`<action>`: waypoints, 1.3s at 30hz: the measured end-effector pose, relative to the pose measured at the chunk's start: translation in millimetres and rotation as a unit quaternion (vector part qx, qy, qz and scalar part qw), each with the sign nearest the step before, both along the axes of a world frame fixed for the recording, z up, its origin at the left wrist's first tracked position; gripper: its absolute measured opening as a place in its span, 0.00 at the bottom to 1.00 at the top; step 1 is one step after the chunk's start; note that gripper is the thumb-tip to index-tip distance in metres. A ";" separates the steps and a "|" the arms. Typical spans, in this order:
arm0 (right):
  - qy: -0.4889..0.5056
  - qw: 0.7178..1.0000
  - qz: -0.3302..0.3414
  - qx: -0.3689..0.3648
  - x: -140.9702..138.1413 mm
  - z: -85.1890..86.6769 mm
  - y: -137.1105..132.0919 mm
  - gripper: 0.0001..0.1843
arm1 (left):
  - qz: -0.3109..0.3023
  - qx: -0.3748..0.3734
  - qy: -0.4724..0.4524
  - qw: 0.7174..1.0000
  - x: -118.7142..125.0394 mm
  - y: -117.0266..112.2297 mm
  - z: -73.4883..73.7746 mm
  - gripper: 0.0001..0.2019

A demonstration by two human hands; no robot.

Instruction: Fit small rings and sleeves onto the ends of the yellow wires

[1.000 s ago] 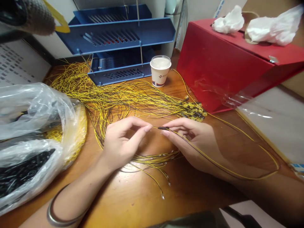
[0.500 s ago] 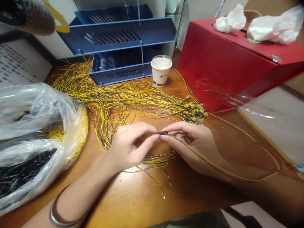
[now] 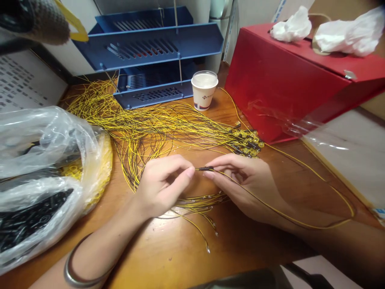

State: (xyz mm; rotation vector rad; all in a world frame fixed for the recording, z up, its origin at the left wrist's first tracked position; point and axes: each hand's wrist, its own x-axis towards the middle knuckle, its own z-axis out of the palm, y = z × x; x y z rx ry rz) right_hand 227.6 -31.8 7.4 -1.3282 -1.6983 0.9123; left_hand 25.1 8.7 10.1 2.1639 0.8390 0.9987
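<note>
My right hand [image 3: 243, 186] pinches a yellow wire [image 3: 300, 223] near its tip, where a small black sleeve [image 3: 206, 168] sits between thumb and forefinger. The wire loops back over my right forearm to the right. My left hand [image 3: 161, 186] is curled with its fingers pressed together, the fingertips just left of the black sleeve; whether anything is between them is hidden. Under both hands lies a bundle of yellow wires with metal tips [image 3: 198, 202]. A large tangle of yellow and dark wires [image 3: 150, 128] spreads over the wooden desk [image 3: 168, 257] behind my hands.
Clear plastic bags [image 3: 39, 176] with black parts and yellow rings lie at the left. A blue stacked tray rack [image 3: 150, 52] and a paper cup [image 3: 204, 90] stand at the back. A red box [image 3: 285, 76] with crumpled tissues fills the right. Yellow connector ends [image 3: 248, 142] cluster beside it.
Both hands dropped slightly toward me and closed together on the sleeve half a second ago; now my left fingertips have drawn a little away from it. The right hand's grip is unchanged.
</note>
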 end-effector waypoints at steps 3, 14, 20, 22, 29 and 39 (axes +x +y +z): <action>0.019 1.000 -0.018 -0.006 0.1 0.7 -0.1 0.08 | 0.036 -0.013 -0.026 0.999 -1.4 -0.3 -0.9 0.12; 0.075 0.997 0.011 -0.008 -3.0 0.1 -2.4 0.10 | -0.039 -0.034 0.015 0.999 5.8 -2.4 -2.3 0.12; 0.078 0.995 0.058 -0.026 -1.4 -5.5 -4.1 0.11 | -0.104 -0.051 0.056 0.992 3.0 -1.4 -3.1 0.20; 0.077 0.995 0.059 -0.028 -2.0 -5.4 -4.3 0.11 | -0.108 -0.050 0.055 0.991 1.9 -0.9 -2.7 0.21; 0.073 0.996 0.034 -0.025 -3.0 0.0 -4.4 0.09 | -0.054 -0.025 -0.009 0.998 -1.0 -1.3 -2.6 0.22; 0.082 0.996 -0.003 -0.036 -6.4 7.0 -1.7 0.08 | -0.013 -0.034 -0.035 0.999 1.9 -3.1 -4.3 0.25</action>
